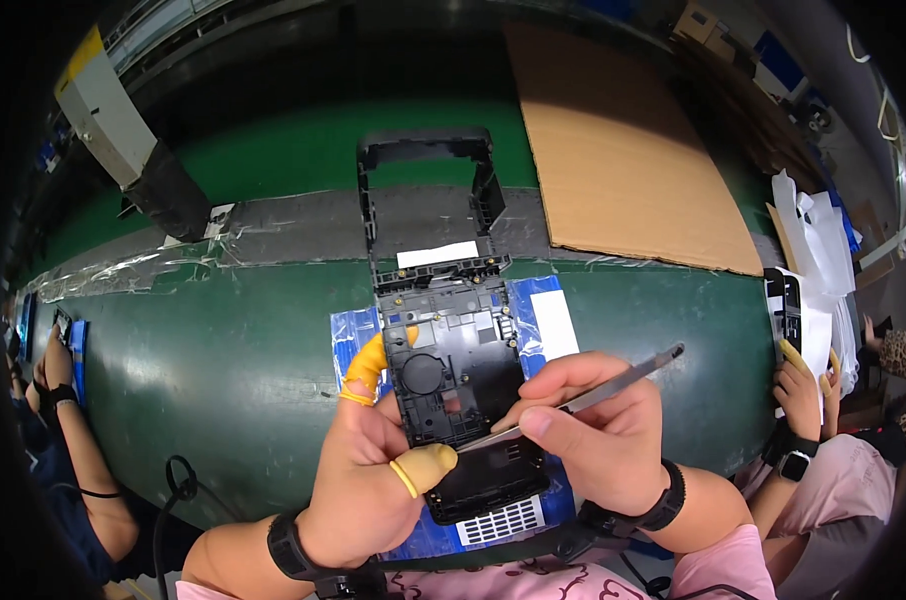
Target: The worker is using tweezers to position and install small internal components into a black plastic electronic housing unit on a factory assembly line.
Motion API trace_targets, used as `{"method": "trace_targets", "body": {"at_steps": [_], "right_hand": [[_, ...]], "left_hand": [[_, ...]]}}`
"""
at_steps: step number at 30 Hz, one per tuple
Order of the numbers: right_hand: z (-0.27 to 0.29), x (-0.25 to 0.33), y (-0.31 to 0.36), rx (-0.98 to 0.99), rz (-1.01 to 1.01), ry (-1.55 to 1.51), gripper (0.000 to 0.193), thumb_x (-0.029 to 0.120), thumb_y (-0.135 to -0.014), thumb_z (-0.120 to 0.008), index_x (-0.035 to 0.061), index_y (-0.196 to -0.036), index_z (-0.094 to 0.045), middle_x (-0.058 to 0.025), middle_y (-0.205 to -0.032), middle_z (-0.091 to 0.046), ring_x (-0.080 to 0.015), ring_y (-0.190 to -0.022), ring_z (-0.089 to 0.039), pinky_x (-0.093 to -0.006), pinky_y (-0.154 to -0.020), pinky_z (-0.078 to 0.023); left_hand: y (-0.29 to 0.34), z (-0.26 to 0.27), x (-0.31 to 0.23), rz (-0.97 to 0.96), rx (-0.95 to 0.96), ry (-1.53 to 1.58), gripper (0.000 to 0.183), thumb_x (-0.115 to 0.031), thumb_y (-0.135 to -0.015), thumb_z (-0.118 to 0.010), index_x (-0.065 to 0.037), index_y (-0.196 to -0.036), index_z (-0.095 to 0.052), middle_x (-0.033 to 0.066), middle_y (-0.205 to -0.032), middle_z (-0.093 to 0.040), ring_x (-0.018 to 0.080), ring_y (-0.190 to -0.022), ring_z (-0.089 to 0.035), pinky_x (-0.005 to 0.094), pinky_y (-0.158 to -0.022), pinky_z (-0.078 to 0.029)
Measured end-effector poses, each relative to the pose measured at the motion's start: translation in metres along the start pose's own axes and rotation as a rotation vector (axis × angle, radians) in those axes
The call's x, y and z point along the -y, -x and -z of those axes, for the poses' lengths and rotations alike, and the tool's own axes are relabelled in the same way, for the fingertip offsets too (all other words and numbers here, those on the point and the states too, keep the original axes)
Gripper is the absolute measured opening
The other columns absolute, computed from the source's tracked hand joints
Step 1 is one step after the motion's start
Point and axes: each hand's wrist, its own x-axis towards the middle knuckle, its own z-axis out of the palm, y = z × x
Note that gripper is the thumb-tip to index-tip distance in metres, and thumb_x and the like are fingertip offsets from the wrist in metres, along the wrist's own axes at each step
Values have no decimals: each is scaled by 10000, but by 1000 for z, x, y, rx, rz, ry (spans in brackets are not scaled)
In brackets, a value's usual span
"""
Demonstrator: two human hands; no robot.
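My left hand (358, 475), with yellow finger cots on thumb and forefinger, grips the left edge of a black plastic device housing (488, 375). The housing has ribs, brass-coloured screw points and a round recess, with an open rectangular frame at its far end. In my right hand (613, 450) is a pair of metal tweezers (625, 381), pinched between thumb and fingers. Its tip points down-left to the housing's near part, close to my left thumb. Whether the tip holds anything is too small to tell.
Beneath the housing lies a blue pad (538, 310) on the green worktable (243, 370). Cardboard (633, 150) covers the far right, and a grey post (113, 115) stands far left. Co-workers' hands (798, 400) hold devices at the right and left sides.
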Motion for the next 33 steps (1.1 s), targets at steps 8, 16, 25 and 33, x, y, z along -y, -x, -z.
{"method": "trace_targets", "body": {"at_steps": [8,16,25,33], "right_hand": [[27,-2,-33,-172,-8,2,153,33,-789,-605,-4,-931,-560,-51,-729,-608,-37,-556,-481,-164,-470,-351],[30,-5,-36,-119,-121,103,108,7,-773,-605,-3,-879,-586,-52,-747,-618,-56,-602,-557,-169,-494,-403],[29,-5,-32,-123,-163,175,103,-6,-769,-600,-13,-870,-588,-48,-708,-615,-50,-586,-555,-168,-483,-400],[27,-4,-32,-127,-164,196,93,-5,-772,-590,-8,-864,-595,-41,-712,-611,-51,-587,-552,-170,-498,-412]], "left_hand": [[1,0,-34,-433,-119,-9,786,-34,-654,-628,-118,-1343,-259,102,-1207,-448,263,-1079,-475,398,-924,-404],[-8,25,-40,-407,-171,94,326,-225,-929,-396,-74,-1214,-444,59,-1141,-540,182,-1014,-536,342,-881,-443],[-14,23,-35,-305,-181,-5,356,-269,-912,-437,-62,-1202,-444,75,-1150,-530,214,-1017,-537,363,-867,-452],[-16,13,-36,-293,-158,30,358,-246,-909,-431,-76,-1224,-421,79,-1173,-510,219,-1038,-517,368,-877,-433]]}}
